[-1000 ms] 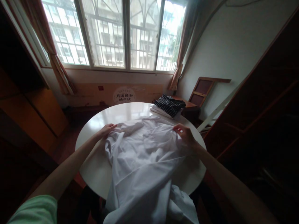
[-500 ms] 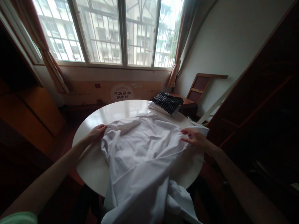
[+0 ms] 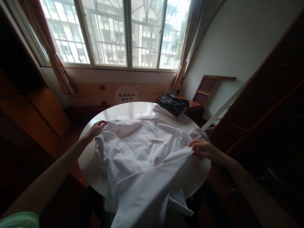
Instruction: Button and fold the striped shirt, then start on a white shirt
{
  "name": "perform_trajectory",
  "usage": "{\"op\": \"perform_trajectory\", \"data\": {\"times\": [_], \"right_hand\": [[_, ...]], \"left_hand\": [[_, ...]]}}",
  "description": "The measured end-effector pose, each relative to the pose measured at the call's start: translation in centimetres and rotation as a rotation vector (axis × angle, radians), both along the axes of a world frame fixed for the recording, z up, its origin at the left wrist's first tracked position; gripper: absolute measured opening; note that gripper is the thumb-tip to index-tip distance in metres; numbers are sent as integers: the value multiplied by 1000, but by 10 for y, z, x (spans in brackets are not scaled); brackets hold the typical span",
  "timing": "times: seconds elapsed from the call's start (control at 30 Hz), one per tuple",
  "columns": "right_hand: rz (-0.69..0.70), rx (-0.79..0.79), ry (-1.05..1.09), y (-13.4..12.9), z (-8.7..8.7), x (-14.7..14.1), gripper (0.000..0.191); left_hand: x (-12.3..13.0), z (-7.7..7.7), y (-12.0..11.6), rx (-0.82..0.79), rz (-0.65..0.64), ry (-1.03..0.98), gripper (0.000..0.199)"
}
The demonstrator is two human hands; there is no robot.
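A white shirt (image 3: 147,148) lies spread and wrinkled over the round white table (image 3: 118,109), its lower part hanging over the near edge toward me. My left hand (image 3: 97,129) is closed on the shirt's far left corner, near the shoulder. On the other side, my right hand (image 3: 201,148) pinches the shirt's right edge, with the fingers bent over the cloth. A sleeve-like piece of the cloth sticks out just beyond my right hand. The fabric between both hands is loosely stretched, with folds across the middle.
A stack of folded clothes with a black-and-white striped garment (image 3: 172,104) on top sits at the table's far right. Behind stand a wooden chair (image 3: 204,90) and a barred window (image 3: 111,38). A dark wooden cabinet (image 3: 256,104) rises on the right, an orange-brown one (image 3: 45,114) on the left.
My left hand has drawn the shirt's left corner slightly outward and away. My right hand has moved a little right and nearer me, pulling the right edge, and its fingers have closed on the cloth.
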State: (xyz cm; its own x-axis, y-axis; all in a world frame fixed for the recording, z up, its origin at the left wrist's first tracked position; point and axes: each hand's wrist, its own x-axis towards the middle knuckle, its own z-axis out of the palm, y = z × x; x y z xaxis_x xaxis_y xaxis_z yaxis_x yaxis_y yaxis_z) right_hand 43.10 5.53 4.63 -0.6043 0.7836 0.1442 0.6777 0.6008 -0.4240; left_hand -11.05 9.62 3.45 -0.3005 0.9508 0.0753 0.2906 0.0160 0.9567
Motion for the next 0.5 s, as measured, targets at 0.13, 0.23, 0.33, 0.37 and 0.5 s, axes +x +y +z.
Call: {"op": "perform_trajectory", "data": {"times": [0.13, 0.23, 0.33, 0.37, 0.5], "right_hand": [[-471, 475, -34, 13, 12, 36, 8], [-623, 540, -225, 20, 5, 44, 10], [-587, 448, -269, 22, -12, 34, 24], [-581, 421, -242, 21, -16, 30, 27], [-653, 365, -158, 12, -20, 17, 22]], "left_hand": [[-29, 10, 12, 39, 143, 404, 25], [-33, 13, 15, 125, 208, 660, 23], [-20, 12, 7, 324, 81, 745, 26], [-14, 11, 1, 373, 7, 747, 28], [2, 9, -36, 304, -318, 770, 33]]}}
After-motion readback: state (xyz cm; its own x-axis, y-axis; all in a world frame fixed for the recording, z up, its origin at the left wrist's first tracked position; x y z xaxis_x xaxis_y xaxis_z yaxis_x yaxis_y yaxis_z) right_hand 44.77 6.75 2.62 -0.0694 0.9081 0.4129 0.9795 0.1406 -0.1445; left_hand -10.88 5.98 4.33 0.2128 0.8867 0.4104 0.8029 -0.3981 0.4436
